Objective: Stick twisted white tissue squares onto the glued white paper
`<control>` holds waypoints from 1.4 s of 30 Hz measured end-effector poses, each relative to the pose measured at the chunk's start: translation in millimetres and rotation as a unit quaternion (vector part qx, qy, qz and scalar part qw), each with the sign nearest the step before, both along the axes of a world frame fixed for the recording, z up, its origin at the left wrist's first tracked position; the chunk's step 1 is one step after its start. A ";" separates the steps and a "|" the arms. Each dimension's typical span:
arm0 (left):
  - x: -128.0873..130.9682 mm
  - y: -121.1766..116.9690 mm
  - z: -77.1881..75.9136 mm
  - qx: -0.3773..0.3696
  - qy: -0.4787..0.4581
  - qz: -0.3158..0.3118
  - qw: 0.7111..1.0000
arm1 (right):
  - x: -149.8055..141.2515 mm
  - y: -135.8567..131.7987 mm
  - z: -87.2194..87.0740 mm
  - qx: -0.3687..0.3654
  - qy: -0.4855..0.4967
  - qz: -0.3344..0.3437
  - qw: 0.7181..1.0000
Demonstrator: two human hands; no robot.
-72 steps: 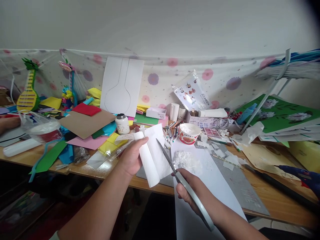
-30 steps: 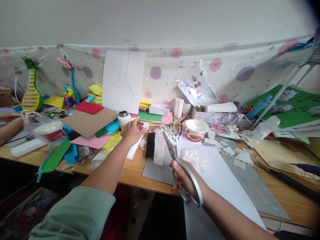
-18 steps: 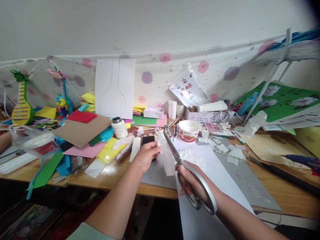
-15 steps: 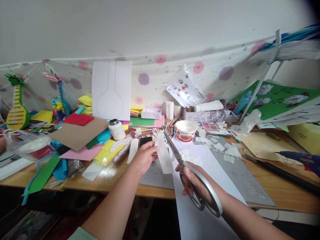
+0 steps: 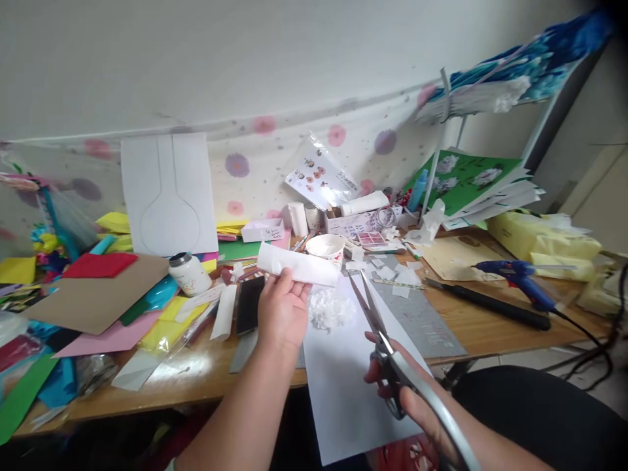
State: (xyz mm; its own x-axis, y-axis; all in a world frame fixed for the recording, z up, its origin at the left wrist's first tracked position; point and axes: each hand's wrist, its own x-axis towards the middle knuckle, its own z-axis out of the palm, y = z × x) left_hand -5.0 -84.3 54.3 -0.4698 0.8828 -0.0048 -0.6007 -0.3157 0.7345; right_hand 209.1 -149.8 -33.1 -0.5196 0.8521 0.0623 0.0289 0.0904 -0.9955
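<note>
My left hand point(image 5: 284, 304) pinches a white paper strip point(image 5: 297, 265) by its lower edge, holding it almost level above the table. In my right hand point(image 5: 417, 399) are large metal scissors point(image 5: 380, 320), their blades slightly apart and pointing up and away. The blade tips are to the right of the strip and do not touch it. A pile of fine white paper shreds point(image 5: 331, 310) lies below on a big white sheet point(image 5: 353, 386). Behind the strip stands a white paper bowl point(image 5: 325, 246), partly hidden by it.
A glue gun point(image 5: 520, 275) and a long black tool point(image 5: 490, 304) lie on the right. Paper scraps point(image 5: 409, 268) cover part of the grey mat point(image 5: 441, 327). Coloured sheets point(image 5: 112, 281), a white jar point(image 5: 189, 275) and a black pad point(image 5: 249, 306) are on the left.
The strip has turned from upright to nearly level. My right hand has lowered the scissors away from it, and their blades have spread. My view has swung to the right.
</note>
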 end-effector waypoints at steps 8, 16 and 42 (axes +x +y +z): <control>67.6 0.3 11.7 -0.035 -0.062 -0.021 0.997 | -12.3 -20.0 7.0 -0.055 0.075 -0.059 0.994; 91.7 -4.6 1.7 -0.054 -0.083 -0.063 0.993 | -2.7 -11.8 3.4 -0.031 0.031 -0.029 0.999; 118.4 -19.4 -13.0 -0.083 -0.117 -0.197 0.970 | 4.5 -7.3 16.1 -0.031 0.015 -0.119 0.992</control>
State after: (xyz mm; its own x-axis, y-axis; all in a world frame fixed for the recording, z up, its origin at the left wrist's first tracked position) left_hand 113.4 -103.7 41.3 -0.0645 0.9718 -0.2269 -0.8067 0.0831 0.5851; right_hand 213.6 -157.1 -17.0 -0.3018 0.9532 0.0188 0.0127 0.0237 -0.9996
